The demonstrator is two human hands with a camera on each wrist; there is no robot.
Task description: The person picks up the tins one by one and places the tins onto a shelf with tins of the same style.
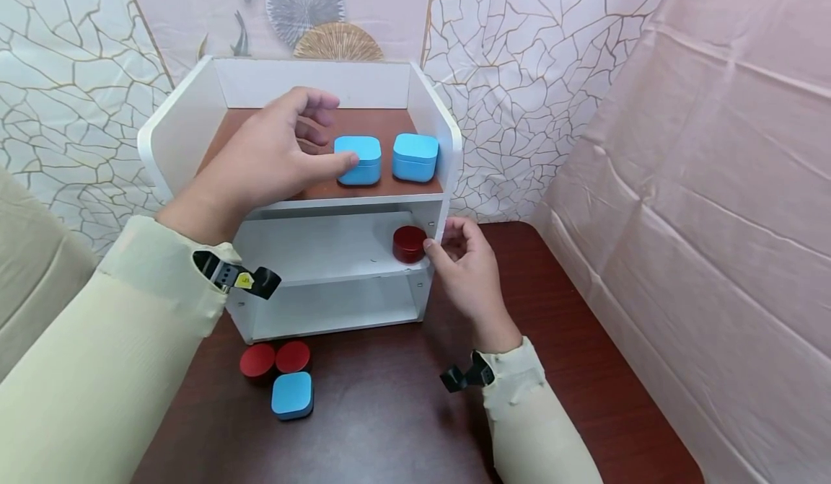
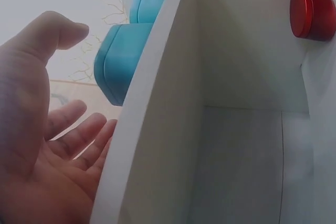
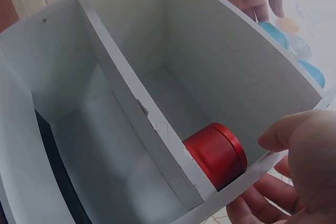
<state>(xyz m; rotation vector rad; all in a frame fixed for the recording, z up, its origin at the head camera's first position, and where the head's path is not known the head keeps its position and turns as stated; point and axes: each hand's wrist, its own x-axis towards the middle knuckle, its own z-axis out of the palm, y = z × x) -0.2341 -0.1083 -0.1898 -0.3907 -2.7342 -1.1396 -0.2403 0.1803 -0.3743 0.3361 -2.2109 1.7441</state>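
Observation:
On the brown top shelf of a small white shelf unit [image 1: 324, 242] stand two blue rounded-square tins, the left tin [image 1: 365, 174] and the right tin [image 1: 415, 158]. My left hand [image 1: 275, 145] is beside the left tin, fingers spread and thumb overlapping it in the head view. The left wrist view shows a gap between palm and tin. Lower down, my right hand [image 1: 469, 271] grips the front edge of the unit's right side panel [image 3: 257, 174], thumb inside and fingers outside. A round red tin [image 3: 218, 153] sits on the middle shelf close to that thumb.
On the dark wooden table [image 1: 363, 412], a red tin [image 1: 257, 361], another red tin [image 1: 293, 356] and a blue tin [image 1: 292, 395] stand grouped before the unit. A patterned wall hanging [image 1: 506, 73] is behind; a pale quilted cover [image 1: 708, 203] borders the right side.

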